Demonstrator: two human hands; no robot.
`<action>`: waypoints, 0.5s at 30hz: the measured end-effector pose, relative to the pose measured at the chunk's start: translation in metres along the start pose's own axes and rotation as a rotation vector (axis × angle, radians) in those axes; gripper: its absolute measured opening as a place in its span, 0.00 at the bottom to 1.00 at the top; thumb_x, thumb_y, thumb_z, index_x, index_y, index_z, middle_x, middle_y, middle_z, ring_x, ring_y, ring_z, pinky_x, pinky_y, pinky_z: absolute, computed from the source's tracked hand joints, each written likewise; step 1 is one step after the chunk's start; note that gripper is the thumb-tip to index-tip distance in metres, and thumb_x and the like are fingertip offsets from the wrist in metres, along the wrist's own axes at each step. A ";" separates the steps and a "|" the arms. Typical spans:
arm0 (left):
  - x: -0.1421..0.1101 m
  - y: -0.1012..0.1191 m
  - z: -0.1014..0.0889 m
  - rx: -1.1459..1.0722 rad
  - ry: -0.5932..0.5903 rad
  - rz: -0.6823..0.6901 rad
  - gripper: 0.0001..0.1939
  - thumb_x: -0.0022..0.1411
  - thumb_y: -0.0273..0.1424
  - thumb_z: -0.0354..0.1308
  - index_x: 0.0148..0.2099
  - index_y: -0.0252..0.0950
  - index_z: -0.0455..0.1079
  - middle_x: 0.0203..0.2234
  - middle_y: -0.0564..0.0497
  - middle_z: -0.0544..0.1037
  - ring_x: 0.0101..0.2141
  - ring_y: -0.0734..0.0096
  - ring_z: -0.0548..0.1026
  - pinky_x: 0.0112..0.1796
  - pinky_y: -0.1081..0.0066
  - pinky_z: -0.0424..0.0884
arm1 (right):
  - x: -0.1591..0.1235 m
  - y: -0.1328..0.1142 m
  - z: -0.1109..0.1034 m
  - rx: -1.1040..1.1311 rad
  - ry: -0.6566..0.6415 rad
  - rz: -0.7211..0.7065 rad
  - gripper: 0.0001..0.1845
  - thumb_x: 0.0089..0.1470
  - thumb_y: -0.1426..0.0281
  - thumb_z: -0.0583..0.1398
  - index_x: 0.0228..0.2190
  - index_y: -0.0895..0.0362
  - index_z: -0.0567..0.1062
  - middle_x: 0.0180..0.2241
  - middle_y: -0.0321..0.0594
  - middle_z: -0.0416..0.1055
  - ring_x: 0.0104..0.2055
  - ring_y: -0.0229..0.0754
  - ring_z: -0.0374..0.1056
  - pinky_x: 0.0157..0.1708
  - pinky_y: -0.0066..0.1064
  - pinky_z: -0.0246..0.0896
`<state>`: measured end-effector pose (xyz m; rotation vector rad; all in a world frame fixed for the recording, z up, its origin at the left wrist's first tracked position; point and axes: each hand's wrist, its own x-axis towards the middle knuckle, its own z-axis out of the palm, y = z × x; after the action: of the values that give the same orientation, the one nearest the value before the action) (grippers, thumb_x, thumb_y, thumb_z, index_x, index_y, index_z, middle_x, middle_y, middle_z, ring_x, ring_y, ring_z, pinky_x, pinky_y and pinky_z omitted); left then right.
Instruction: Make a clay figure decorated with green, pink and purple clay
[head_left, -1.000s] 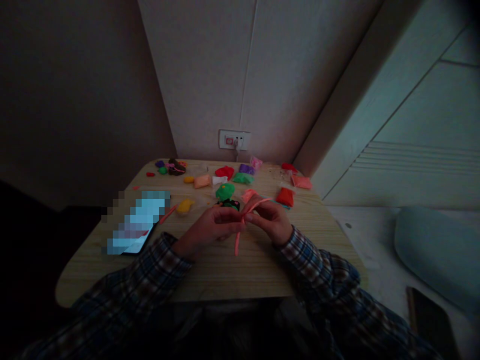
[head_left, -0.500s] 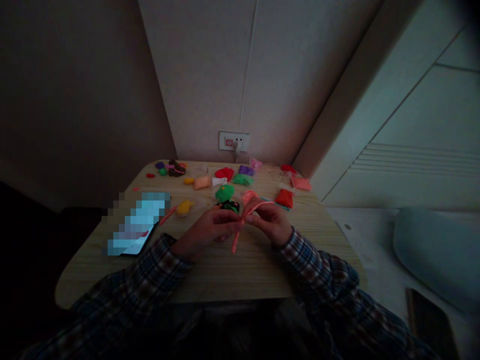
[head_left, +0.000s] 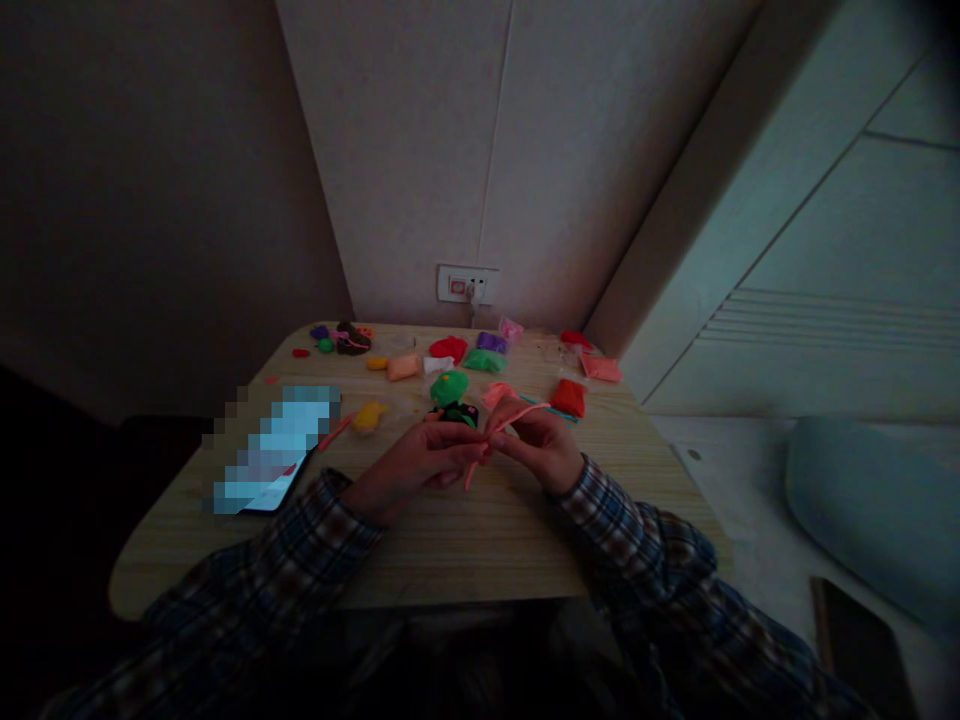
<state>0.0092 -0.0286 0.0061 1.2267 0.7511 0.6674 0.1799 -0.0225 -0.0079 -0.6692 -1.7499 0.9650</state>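
Above the middle of a small wooden table [head_left: 480,560], both hands pinch one thin strip of pink modelling clay [head_left: 525,412]. My left hand [head_left: 424,458] is closed on it with thumb and fingertips. Close against it, my right hand [head_left: 540,448] grips the strip too, fingers bent. One end sticks out past the right fingers and the other hangs below the fingertips; the part between is hidden. Just beyond the hands are a green clay shape [head_left: 450,387], a black and green piece [head_left: 457,413] and a pink clay packet [head_left: 496,394].
A phone [head_left: 277,450] with a lit, blurred screen lies at the left, near a yellow clay lump [head_left: 369,415]. Several clay packets fill the back, among them a red-orange packet [head_left: 568,397]. Behind the table is a wall socket [head_left: 468,284] with a plug.
The hanging end of the pink strip looks shorter and has shifted slightly. Both hands stay in nearly the same place, still pinching it.
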 end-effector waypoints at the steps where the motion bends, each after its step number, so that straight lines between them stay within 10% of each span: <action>1: 0.000 -0.001 0.000 -0.016 -0.008 0.003 0.14 0.48 0.38 0.60 0.30 0.30 0.69 0.14 0.59 0.60 0.15 0.85 0.54 0.17 0.79 0.46 | 0.000 -0.001 0.000 -0.003 0.002 -0.001 0.08 0.49 0.64 0.60 0.25 0.56 0.73 0.23 0.36 0.68 0.28 0.38 0.63 0.33 0.32 0.59; 15: 0.000 -0.001 0.000 -0.015 -0.062 -0.026 0.16 0.51 0.42 0.57 0.28 0.31 0.67 0.15 0.57 0.63 0.15 0.85 0.53 0.16 0.78 0.44 | 0.000 -0.003 -0.001 -0.018 0.044 -0.017 0.08 0.49 0.64 0.60 0.24 0.56 0.73 0.23 0.35 0.68 0.29 0.38 0.64 0.32 0.31 0.59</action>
<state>0.0091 -0.0291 0.0054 1.2162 0.7078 0.6096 0.1805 -0.0240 -0.0048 -0.6813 -1.7245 0.9176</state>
